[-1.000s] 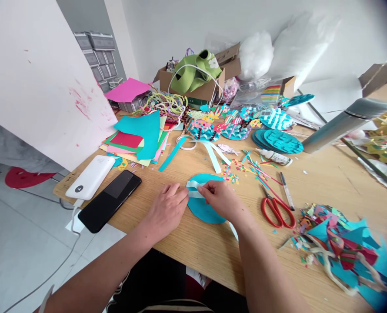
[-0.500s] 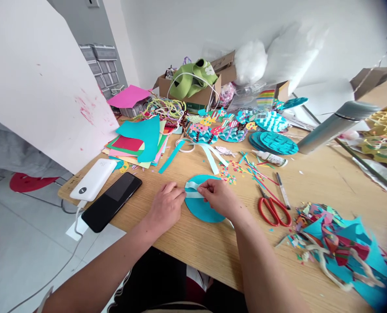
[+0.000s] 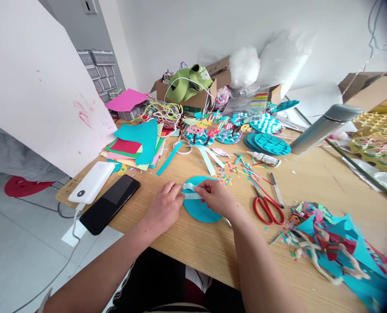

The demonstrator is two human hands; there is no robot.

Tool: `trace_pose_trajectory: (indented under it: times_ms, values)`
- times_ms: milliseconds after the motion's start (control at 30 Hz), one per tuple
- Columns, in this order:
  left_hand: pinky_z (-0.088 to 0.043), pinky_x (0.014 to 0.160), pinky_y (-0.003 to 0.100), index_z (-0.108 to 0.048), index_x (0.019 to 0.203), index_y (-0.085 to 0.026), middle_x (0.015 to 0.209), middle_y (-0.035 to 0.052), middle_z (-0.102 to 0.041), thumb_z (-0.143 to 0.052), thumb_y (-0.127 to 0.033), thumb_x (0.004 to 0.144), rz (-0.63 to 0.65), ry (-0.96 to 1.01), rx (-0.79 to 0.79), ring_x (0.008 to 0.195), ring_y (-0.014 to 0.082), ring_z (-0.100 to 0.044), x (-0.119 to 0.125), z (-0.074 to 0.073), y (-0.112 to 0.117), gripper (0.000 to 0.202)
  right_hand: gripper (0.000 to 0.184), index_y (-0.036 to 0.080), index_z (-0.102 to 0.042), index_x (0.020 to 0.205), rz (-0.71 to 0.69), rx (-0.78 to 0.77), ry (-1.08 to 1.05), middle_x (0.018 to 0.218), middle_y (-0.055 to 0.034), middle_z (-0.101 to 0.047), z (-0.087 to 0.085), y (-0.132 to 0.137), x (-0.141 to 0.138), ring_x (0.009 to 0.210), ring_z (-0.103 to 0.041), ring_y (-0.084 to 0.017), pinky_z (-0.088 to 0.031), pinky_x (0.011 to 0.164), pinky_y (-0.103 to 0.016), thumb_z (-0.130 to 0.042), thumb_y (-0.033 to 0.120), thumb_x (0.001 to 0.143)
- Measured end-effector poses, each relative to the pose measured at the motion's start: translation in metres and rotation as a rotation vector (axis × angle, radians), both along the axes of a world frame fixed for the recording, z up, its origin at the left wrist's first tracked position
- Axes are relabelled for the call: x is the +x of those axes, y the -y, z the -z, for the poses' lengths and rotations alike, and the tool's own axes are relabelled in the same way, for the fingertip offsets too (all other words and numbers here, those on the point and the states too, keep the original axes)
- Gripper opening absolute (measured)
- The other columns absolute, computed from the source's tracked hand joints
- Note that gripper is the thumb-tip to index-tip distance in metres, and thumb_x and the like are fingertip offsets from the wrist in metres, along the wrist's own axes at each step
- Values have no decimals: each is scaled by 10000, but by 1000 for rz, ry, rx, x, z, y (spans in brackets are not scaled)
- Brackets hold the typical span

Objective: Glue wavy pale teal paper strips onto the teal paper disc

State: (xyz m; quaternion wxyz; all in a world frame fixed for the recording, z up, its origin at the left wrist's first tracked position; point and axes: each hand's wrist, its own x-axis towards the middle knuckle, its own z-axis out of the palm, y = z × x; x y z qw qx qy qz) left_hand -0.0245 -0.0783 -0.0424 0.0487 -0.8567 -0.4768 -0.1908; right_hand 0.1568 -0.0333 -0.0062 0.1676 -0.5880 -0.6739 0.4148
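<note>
A round blue paper disc (image 3: 201, 212) lies flat on the table between my hands. Across its upper part run pale blue paper strips (image 3: 192, 196), the upper one bent into a wave. My right hand (image 3: 213, 195) pinches the waved strip between thumb and fingertips, above the disc. At the disc's left edge, my left hand (image 3: 167, 202) rests on the table with its fingertips against the strip ends, thumb and index close together. My right wrist covers the disc's right side, and a pale strip end sticks out beneath it.
Red-handled scissors (image 3: 268, 210), a pen (image 3: 277, 190) and a glue bottle (image 3: 265, 159) lie to the right, near paper scraps (image 3: 330, 243). A phone (image 3: 110, 204) and white power bank (image 3: 91, 182) are left. Coloured paper (image 3: 138, 143), finished discs (image 3: 268, 143) and a steel flask (image 3: 325, 128) stand behind.
The whole view has shifted slightly, so things at the right appear further left. Both hands keep nearly the same position at the disc, the right still pinching the waved strip.
</note>
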Motion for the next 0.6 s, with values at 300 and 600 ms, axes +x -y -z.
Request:
trace_pose_trajectory:
  times_ms: [300, 600]
  values:
    - [-457, 935, 397, -661, 1057, -183, 1045, 78, -614, -527, -29, 749, -57, 188, -101, 1067, 246, -493, -4, -21, -3, 369, 134, 179, -550, 796, -63, -49, 11, 590, 10, -598, -4, -1, 1, 458, -541, -101, -398, 431, -195, -462, 206, 894]
    - [-461, 886, 416, -253, 1449, -184, 1021, 67, -654, -669, -133, 720, 105, 305, -260, 1007, 257, -539, 33, -34, -28, 841, 171, 149, -538, 900, -53, 119, 171, 687, -48, -652, -14, 2, 3, 555, -598, -118, -369, 517, -213, -369, 157, 923]
